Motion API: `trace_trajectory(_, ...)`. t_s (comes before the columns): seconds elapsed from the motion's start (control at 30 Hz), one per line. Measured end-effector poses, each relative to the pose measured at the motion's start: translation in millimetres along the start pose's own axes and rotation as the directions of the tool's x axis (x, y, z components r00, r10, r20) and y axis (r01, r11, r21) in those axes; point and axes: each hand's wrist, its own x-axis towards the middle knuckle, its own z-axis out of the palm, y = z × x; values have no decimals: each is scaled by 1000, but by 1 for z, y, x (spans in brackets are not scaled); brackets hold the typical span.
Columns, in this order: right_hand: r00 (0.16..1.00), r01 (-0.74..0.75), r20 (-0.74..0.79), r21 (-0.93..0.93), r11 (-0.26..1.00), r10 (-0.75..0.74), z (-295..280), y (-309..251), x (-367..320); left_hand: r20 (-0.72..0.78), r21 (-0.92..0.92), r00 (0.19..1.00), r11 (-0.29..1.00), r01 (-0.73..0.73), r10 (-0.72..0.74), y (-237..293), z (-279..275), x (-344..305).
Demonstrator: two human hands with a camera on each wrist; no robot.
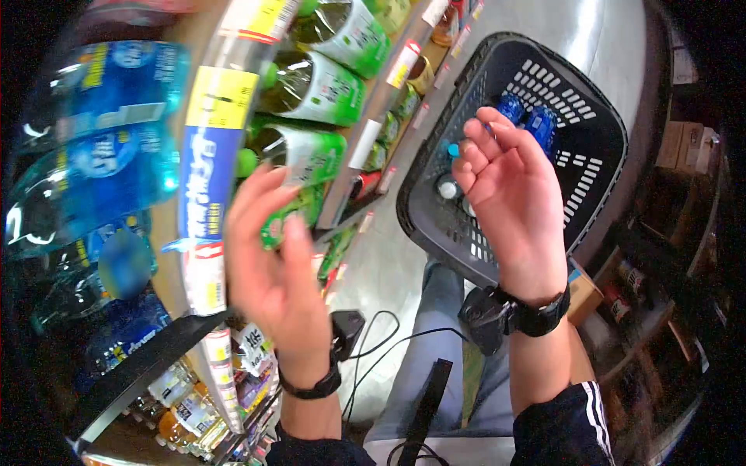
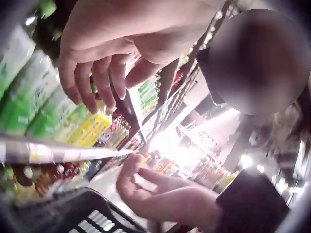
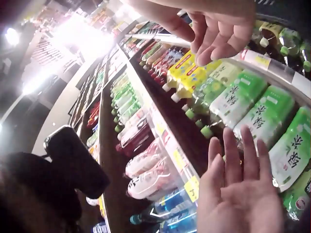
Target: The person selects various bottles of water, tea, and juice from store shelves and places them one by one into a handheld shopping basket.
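Observation:
Both hands are raised, apart and empty, in front of a shop shelf. My left hand has straight fingers whose tips reach the label of a green bottle on the shelf; the right wrist view shows the left hand with its fingers spread flat before green-labelled bottles. My right hand hovers palm-up with loosely curled fingers over a black basket, touching nothing. In the left wrist view the left hand hangs at the top and the right hand lies below.
The basket holds blue bottles and capped bottles. Shelves at left carry blue-labelled bottles and rows of green ones, behind a rail with price tags. Yellow bottles stand further along. Cardboard boxes stand at right.

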Motion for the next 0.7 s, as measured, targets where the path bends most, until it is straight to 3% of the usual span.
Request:
trace_trajectory(0.1, 998, -47, 50, 89, 995, 43, 37, 20, -3, -299, 89, 945, 990, -107, 129, 13, -45, 5)
trace_trajectory(0.17, 983, -171, 107, 283, 944, 146, 54, 37, 0, -418, 156, 892, 981, -116, 172, 13, -74, 7)
trace_trajectory(0.3, 953, -278, 239, 457, 845, 185, 78, 77, 13, -478, -64, 877, 998, 21, -49, 6, -96, 17)
trace_trajectory(0.4, 944, -307, 263, 473, 826, 201, 95, 100, 22, -530, -117, 832, 986, 117, -162, -5, -105, 28)
trace_trajectory(0.5, 948, -305, 227, 460, 834, 222, 103, 117, 31, -566, -117, 808, 986, 120, -165, -10, -107, 36)
trace_trajectory(0.6, 937, -270, 322, 423, 865, 135, 92, 128, 42, -624, -70, 771, 992, 108, -128, -11, -103, 37)
trace_trajectory(0.7, 981, 3, 192, 148, 989, -32, 103, 127, 34, -678, 103, 734, 992, 78, 13, -11, -102, 37)
